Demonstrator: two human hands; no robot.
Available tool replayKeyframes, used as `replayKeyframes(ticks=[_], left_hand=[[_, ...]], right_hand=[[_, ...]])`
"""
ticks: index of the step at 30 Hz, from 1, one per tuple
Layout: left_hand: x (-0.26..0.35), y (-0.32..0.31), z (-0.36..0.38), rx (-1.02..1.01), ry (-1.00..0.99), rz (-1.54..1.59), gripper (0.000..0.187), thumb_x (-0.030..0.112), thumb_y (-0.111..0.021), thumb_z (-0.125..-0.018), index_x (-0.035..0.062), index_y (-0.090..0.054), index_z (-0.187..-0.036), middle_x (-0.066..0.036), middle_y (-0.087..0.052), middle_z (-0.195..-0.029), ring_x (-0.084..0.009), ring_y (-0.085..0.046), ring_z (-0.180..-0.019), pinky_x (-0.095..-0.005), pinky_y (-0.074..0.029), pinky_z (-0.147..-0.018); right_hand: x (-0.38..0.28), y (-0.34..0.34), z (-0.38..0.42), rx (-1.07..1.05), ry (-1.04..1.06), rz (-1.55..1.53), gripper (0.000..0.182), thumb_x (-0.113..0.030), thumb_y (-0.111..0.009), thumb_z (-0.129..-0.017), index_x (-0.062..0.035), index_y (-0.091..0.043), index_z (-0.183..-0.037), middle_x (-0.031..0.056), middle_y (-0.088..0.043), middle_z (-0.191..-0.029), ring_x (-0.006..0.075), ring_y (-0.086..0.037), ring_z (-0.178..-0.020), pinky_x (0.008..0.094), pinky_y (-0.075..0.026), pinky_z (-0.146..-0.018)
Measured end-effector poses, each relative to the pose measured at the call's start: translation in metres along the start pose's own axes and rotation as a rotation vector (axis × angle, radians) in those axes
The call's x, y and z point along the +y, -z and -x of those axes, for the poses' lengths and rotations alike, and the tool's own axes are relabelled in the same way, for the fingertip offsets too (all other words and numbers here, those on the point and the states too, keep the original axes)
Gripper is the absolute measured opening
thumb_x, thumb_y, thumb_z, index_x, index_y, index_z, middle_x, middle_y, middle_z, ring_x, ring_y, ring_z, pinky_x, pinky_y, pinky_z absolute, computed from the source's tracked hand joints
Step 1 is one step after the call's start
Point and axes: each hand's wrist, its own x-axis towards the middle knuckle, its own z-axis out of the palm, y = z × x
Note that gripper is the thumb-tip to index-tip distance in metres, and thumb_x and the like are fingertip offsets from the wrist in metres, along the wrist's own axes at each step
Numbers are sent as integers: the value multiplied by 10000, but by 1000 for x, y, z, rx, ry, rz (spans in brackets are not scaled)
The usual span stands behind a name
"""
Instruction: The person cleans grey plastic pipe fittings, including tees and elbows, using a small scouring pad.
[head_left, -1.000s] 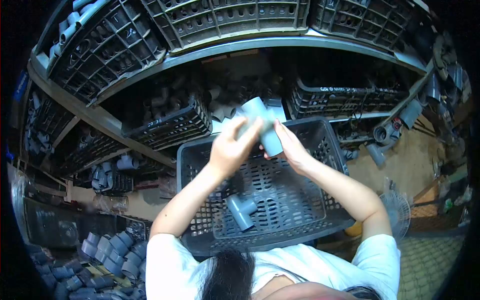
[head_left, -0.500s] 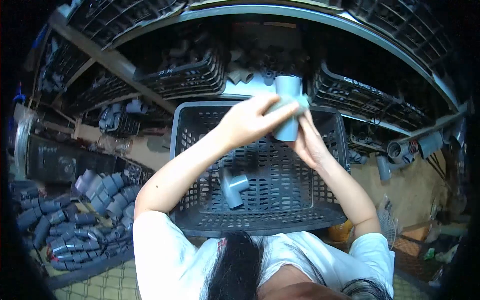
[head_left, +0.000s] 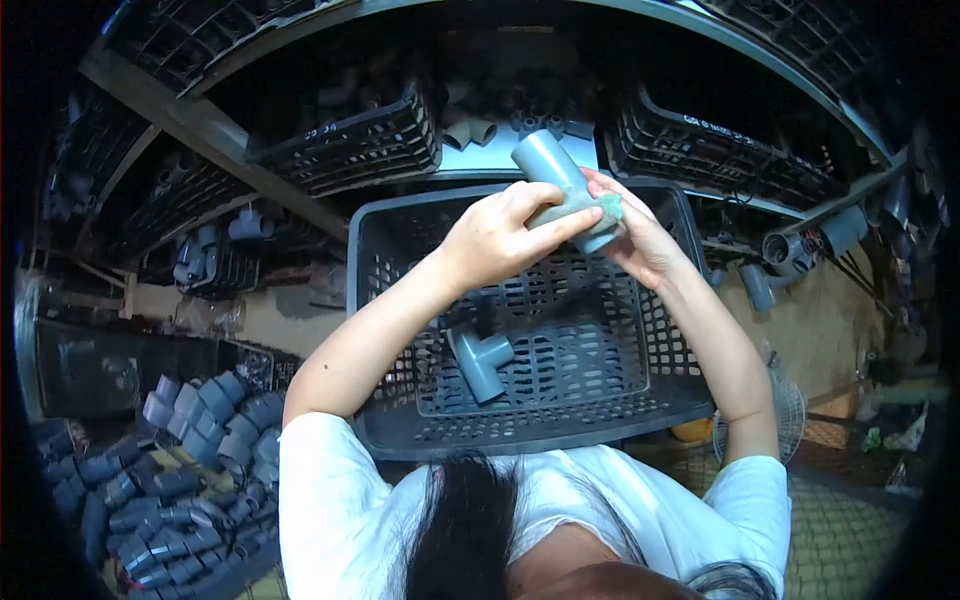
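A grey plastic pipe fitting (head_left: pixel 548 160) is held tilted above the black crate, its open upper end leaning left. My left hand (head_left: pixel 505 232) is closed around its lower part, pressing a bunched green cloth (head_left: pixel 612 208) against it. From the far right side, my right hand (head_left: pixel 645 240) grips the same fitting, with some of its fingers hidden behind it. Fingers and cloth cover the fitting's middle, so its full shape cannot be told. Below, a grey pipe tee (head_left: pixel 482 366) lies on the floor of the black crate (head_left: pixel 530 437).
Several black crates, among them one at the left (head_left: pixel 345 150) and one at the right (head_left: pixel 700 150), stand on shelving ahead. A large heap of grey fittings (head_left: pixel 190 500) lies at lower left. A wire fan guard (head_left: pixel 790 420) is near my right elbow.
The held fitting has gone from upright to tilted, its top swinging left. Both hands have turned with it and stay on it. The view has shifted slightly.
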Motion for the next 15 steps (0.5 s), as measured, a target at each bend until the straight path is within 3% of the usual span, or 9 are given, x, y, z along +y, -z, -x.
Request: replayKeyframes(ticks=[3, 8, 11, 15], left_hand=[[-3, 11, 9, 63, 94, 70, 639, 31, -779, -728, 255, -680, -1318, -92, -580, -1044, -235, -658, -821, -340, -590, -685], [-16, 11, 30, 100, 197, 203, 654, -7, -759, -762, 248, -650, -1354, -117, -558, -1079, -276, -663, -861, -369, -591, -700], [-25, 9, 24, 102, 153, 185, 634, 8, -762, -775, 242, -649, -1353, -113, -565, -1087, -281, -660, -873, -376, -589, -716], [-22, 11, 14, 123, 89, 168, 516, 59, -780, -791, 144, -669, -1287, -104, -633, -1058, -273, -672, -896, -363, -588, -738]], right_hand=[[-6, -16, 3, 73, 27, 141, 698, -380, -657, -979, -66, -364, -1529, 118, -553, -1377, 195, -586, -1220, 381, -521, -957], [0, -41, 8, 213, -33, 125, 598, -387, -647, -989, -80, -446, -1461, 87, -572, -1332, 183, -600, -1170, 368, -516, -943], [9, -51, 14, 335, -18, 33, 504, -378, -650, -995, -95, -507, -1387, 69, -574, -1293, 171, -593, -1161, 353, -520, -927], [27, -34, -3, 241, -54, -178, 473, -417, -623, -1007, -105, -526, -1349, 61, -574, -1259, 156, -587, -1158, 355, -551, -962]])
